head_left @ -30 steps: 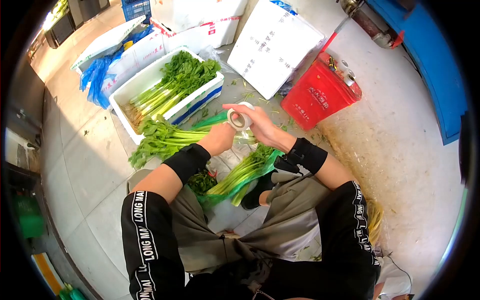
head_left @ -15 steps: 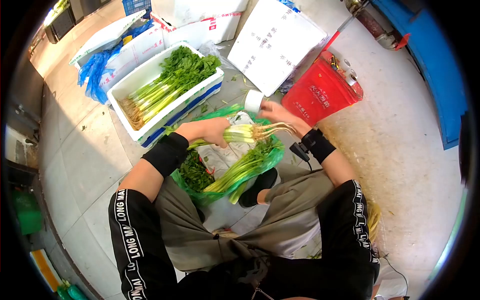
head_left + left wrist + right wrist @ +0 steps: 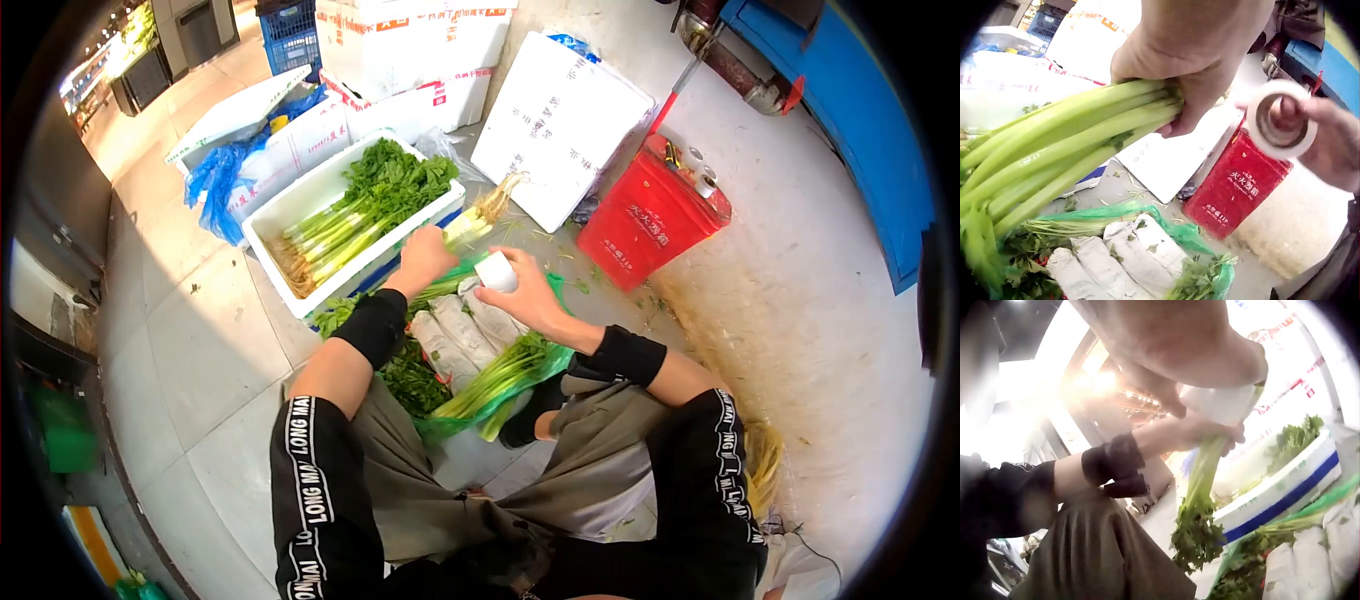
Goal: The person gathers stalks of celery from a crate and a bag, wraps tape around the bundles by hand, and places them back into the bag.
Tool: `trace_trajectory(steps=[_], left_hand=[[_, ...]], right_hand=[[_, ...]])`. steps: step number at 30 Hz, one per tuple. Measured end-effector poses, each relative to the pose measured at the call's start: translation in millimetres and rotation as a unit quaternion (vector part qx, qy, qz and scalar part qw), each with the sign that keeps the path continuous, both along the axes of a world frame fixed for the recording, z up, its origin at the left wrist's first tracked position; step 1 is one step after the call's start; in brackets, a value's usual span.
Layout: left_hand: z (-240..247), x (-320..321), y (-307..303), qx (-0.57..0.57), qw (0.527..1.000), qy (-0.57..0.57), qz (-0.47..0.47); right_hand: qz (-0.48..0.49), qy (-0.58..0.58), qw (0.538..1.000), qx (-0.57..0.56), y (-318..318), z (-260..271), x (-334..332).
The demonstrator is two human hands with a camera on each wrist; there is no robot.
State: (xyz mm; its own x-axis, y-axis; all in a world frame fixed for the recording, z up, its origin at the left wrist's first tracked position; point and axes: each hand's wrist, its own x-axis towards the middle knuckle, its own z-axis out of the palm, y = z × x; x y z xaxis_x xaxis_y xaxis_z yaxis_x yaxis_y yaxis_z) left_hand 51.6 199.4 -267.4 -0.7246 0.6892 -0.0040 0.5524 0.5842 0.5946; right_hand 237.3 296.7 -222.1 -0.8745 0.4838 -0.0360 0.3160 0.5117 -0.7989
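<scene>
My left hand (image 3: 426,256) grips a bunch of celery around its stalks; the pale root end (image 3: 492,205) points up and away, and the stalks (image 3: 1072,134) fan out in the left wrist view. Just to the right, my right hand (image 3: 532,297) holds a white tape roll (image 3: 496,272), its hollow core facing the left wrist camera (image 3: 1282,119). Below both hands, a green plastic bag (image 3: 555,372) lies spread around white wrapped bundles (image 3: 455,340), with more green stalks (image 3: 495,380) along its right side.
A white foam box (image 3: 283,292) of celery stands at the left, beyond it a carton (image 3: 300,150) with blue plastic. A white foam lid (image 3: 560,120) leans behind, beside a red box (image 3: 650,225) near the wall. Scraps lie on the floor.
The celery's root end has swung from pointing right over the bag to pointing up and away. The tape roll has come down and nearer the left hand, above the white bundles.
</scene>
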Motion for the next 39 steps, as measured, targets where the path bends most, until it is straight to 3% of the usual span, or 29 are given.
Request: trace_trajectory(steps=[1,2,3,4,5,6,8,10,12,16,18,20,24,26,27,28,29,30,32,34,35,37,39], left_hand=[[-1.7,1.6,-0.6,-0.007,1.0,0.005,-0.01],[-0.5,8.7,-0.8,-0.01,1.0,0.005,-0.011],[3.5,18.2,0.1,-0.019,0.999,0.006,-0.037],[7.5,27.7,0.1,-0.029,0.998,0.005,-0.064],[11.0,35.8,-2.2,-0.017,0.991,-0.069,-0.115],[-0.3,45.8,-2.5,0.032,0.987,-0.044,-0.155],[-5.8,63.5,-2.2,-0.006,0.973,-0.003,-0.232],[-9.2,70.6,-3.0,-0.048,0.967,0.013,-0.248],[-15.1,72.6,-4.0,-0.085,0.961,0.032,-0.26],[-25.6,61.5,-12.0,-0.109,0.953,0.02,-0.282],[-23.5,58.3,-11.4,-0.12,0.946,0.019,-0.302],[-19.0,55.6,-11.2,-0.115,0.909,0.0,-0.4],[12.0,42.2,-18.2,-0.06,0.894,-0.033,-0.443],[28.5,31.4,-18.4,-0.014,0.92,-0.082,-0.383],[34.3,24.9,-17.0,-0.013,0.935,-0.118,-0.335],[37.7,19.2,-15.6,-0.013,0.946,-0.153,-0.285],[38.0,14.8,-13.9,-0.02,0.959,-0.128,-0.253],[36.0,15.8,-12.8,-0.021,0.959,-0.128,-0.251],[29.3,21.0,-3.0,-0.032,0.976,-0.053,-0.207],[20.5,30.0,5.7,-0.013,0.979,-0.047,-0.197],[19.0,35.4,7.9,0.013,0.982,-0.037,-0.183],[-5.9,33.9,17.5,0.071,0.985,-0.025,-0.155],[1.0,34.4,17.9,0.077,0.981,-0.075,-0.161]], right_hand=[[0.069,0.108,0.982,0.137,7.9,-1.6,-0.4],[0.134,0.208,0.931,0.27,5.0,13.1,-0.2],[0.133,0.207,0.931,0.269,2.6,21.9,-1.3],[0.141,0.206,0.963,0.098,0.4,29.0,-2.7],[0.142,0.2,0.966,-0.076,0.7,32.8,-3.4],[0.136,0.2,0.967,-0.078,5.8,35.3,-4.3],[0.123,0.053,0.956,-0.26,19.7,38.5,-8.1],[0.099,0.049,0.945,-0.309,30.7,29.1,-11.0],[0.127,0.071,0.882,-0.448,37.7,24.2,-12.0],[0.144,0.052,0.869,-0.471,43.5,28.3,-6.9],[0.173,0.062,0.884,-0.429,54.6,19.9,-5.1],[0.198,0.075,0.897,-0.388,75.0,5.5,-2.1],[0.274,-0.05,0.916,-0.29,112.7,-28.4,5.5],[0.265,-0.111,0.909,-0.303,96.7,-36.4,13.3],[0.279,-0.054,0.935,-0.213,82.0,-39.1,15.5],[0.281,-0.055,0.934,-0.214,67.5,-42.1,15.3],[0.206,-0.036,0.946,-0.246,52.1,-41.8,13.9],[0.128,-0.016,0.953,-0.275,42.8,-39.1,11.6],[0.099,-0.032,0.959,-0.263,41.3,-29.8,4.5],[0.053,-0.076,0.974,-0.208,46.3,-28.9,0.6],[0.051,-0.073,0.975,-0.205,50.8,-36.4,0.5],[0.055,0.046,0.993,-0.093,63.4,-48.0,-1.6],[0.063,0.007,0.996,-0.066,67.2,-28.8,0.2]])
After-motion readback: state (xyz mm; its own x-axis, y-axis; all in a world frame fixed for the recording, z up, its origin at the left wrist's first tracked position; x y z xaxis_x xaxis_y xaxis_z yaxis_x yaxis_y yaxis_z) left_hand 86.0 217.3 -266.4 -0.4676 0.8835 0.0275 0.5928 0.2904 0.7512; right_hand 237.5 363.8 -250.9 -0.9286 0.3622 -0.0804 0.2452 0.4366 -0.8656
